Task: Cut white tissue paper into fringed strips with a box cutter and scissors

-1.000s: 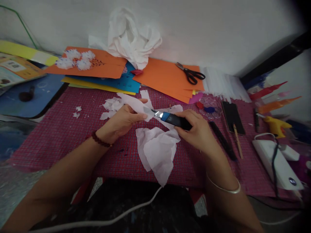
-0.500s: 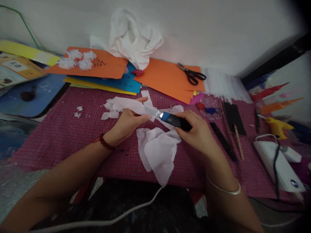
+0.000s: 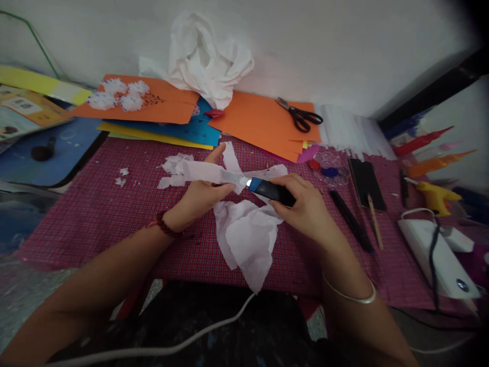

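My left hand grips a folded strip of white paper, thumb in front and one finger stretched out behind it. In my right hand is a utility knife with a black and blue handle. Its blade points left and lies along the paper near my left thumb; whether it is inside the fold I cannot tell. Below the knife, a crumpled piece of white paper rests on the checked tablecloth. Another torn paper strip sits just behind the blade.
Black-handled scissors lie on orange sheets at the back. Crumpled white paper leans on the wall. To the right are a black pen, a phone, a yellow glue gun and a white power strip.
The knife and my right hand have shifted very slightly left, along with the whole view. Both hands keep their holds.
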A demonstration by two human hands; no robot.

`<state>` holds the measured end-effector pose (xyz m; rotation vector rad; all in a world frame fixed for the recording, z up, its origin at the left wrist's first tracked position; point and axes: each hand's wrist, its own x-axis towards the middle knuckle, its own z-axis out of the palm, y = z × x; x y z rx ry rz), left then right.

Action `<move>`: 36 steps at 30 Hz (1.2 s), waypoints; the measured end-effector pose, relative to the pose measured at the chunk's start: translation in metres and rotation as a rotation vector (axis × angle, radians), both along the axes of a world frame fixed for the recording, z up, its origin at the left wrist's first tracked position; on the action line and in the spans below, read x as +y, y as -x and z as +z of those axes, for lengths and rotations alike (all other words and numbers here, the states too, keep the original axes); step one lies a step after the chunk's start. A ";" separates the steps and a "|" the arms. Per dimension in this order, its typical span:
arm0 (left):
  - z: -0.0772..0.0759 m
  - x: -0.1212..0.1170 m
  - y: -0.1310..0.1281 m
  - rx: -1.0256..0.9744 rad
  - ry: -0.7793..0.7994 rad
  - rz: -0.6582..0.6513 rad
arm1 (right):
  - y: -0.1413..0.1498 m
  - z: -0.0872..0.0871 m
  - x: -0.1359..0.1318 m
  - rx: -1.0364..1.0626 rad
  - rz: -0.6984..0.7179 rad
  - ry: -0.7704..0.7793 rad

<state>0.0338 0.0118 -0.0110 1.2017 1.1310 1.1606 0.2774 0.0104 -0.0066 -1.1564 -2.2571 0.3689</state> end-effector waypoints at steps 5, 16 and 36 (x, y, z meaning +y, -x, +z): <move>-0.010 -0.002 -0.001 -0.139 0.060 -0.001 | 0.001 -0.001 0.000 -0.013 0.011 0.007; -0.020 0.002 0.002 -0.126 0.201 -0.113 | -0.009 0.002 0.002 -0.003 -0.006 -0.044; 0.001 0.005 0.018 0.263 0.055 -0.250 | -0.016 0.010 0.002 0.053 0.038 -0.006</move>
